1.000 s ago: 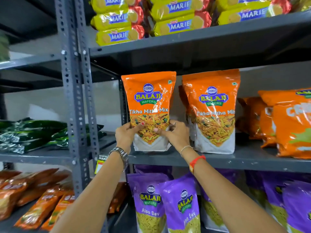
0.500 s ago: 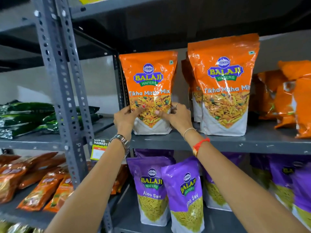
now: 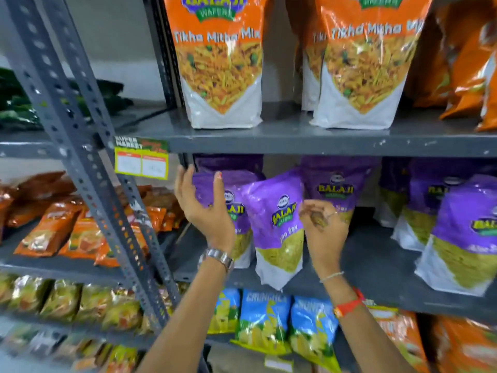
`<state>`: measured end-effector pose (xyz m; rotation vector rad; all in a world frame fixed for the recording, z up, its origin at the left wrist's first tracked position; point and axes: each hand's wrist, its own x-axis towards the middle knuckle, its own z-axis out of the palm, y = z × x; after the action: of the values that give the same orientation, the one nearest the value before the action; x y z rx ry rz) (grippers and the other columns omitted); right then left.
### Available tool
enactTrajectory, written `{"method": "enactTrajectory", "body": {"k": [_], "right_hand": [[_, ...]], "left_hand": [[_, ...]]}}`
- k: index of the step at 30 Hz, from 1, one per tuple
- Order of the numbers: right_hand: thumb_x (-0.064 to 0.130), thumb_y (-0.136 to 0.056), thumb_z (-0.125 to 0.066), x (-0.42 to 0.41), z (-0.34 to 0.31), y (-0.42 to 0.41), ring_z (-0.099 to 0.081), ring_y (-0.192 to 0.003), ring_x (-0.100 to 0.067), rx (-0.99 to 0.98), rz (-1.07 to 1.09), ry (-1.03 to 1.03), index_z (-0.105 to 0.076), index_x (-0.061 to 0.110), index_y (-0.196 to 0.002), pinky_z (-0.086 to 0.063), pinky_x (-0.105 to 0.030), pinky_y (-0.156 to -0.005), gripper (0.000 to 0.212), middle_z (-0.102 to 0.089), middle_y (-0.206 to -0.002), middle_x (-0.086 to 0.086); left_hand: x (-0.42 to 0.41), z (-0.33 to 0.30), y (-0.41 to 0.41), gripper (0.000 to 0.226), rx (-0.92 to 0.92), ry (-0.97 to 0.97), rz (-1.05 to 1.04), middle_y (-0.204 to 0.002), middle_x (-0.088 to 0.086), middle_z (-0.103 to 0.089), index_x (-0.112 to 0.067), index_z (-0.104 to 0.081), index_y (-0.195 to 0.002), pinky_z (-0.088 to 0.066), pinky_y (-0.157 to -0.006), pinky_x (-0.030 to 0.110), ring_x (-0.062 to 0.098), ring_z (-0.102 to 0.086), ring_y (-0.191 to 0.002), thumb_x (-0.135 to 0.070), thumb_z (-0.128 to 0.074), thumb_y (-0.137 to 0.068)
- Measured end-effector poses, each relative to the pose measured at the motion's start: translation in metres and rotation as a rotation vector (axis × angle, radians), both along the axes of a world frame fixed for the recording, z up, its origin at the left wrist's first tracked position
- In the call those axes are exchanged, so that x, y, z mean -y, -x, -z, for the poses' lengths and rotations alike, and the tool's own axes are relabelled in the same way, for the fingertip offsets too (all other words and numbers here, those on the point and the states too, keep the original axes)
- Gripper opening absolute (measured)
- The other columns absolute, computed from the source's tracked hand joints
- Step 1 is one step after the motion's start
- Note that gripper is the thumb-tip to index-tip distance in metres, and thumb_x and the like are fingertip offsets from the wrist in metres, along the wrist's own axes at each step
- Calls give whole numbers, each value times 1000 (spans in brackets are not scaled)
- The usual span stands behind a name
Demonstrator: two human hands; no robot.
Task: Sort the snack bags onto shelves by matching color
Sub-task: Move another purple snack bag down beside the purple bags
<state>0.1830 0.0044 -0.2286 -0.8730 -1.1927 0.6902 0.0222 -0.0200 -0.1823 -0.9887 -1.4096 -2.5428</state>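
An orange Tikha Mitha Mix bag (image 3: 220,68) stands upright on the grey shelf (image 3: 295,141), next to a second orange bag (image 3: 363,71). Below it, purple Aloo Sev bags (image 3: 277,227) stand on the shelf underneath. My left hand (image 3: 200,204) hovers open in front of the leftmost purple bag, palm turned right. My right hand (image 3: 321,226) hangs in front of the purple bags with fingers loosely curled and nothing in it. Neither hand touches a bag.
A grey perforated upright (image 3: 80,157) slants across the left. A price tag (image 3: 141,160) hangs on the shelf edge. Orange-red packets (image 3: 67,232) lie on the left rack, green bags (image 3: 16,109) above them, blue bags (image 3: 266,321) below the purple shelf.
Both hands let go of the orange bag, which stays standing on its shelf, and dropped to the purple shelf level. The view has tilted downward.
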Motion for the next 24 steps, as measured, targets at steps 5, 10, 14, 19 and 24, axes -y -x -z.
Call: {"method": "enactTrajectory", "body": {"k": [5, 10, 14, 19, 24], "right_hand": [[-2, -79, -70, -36, 77, -24, -57, -103, -2, 218, -74, 212, -55, -2, -120, -41, -4, -88, 44, -61, -122, -17], [13, -72, -81, -70, 105, -38, -31, -136, -16, 491, -482, 483, -17, 10, -149, -29, -23, -108, 100, -27, -155, -5], [20, -71, -82, -79, 109, -39, -41, -136, -22, 516, -567, 573, -27, 12, -145, -38, -37, -111, 93, -43, -147, -9], [9, -63, -86, -77, 116, -39, -53, -126, -30, 383, -518, 605, -41, 10, -132, -46, -44, -105, 82, -56, -134, -15], [39, -37, -95, -69, 120, -46, -63, -114, -21, 315, -431, 534, -49, 21, -125, -53, -46, -98, 101, -67, -122, -6]], "left_hand": [[14, 89, -36, 39, 230, 257, 258, -98, -4, -61, -6, -56, -119, -49, -81, 23, -8, -58, -85, -13, -67, -83], [19, 146, -55, 29, 318, 506, 580, -109, 8, -61, -7, -51, -119, -47, -87, 37, 2, -60, -92, -15, -53, -92], [14, 156, -61, 52, 252, 596, 732, -151, 12, -36, -12, -30, -143, -33, -113, 44, 24, -37, -138, -20, -48, -94], [5, 162, -62, 44, 287, 609, 682, -148, 13, -42, -13, -36, -140, -38, -108, 53, 29, -44, -132, -19, -42, -97], [-10, 167, -62, 32, 268, 587, 644, -133, 5, -55, -14, -46, -129, -41, -106, 42, 20, -52, -121, -18, -41, -97]]}}
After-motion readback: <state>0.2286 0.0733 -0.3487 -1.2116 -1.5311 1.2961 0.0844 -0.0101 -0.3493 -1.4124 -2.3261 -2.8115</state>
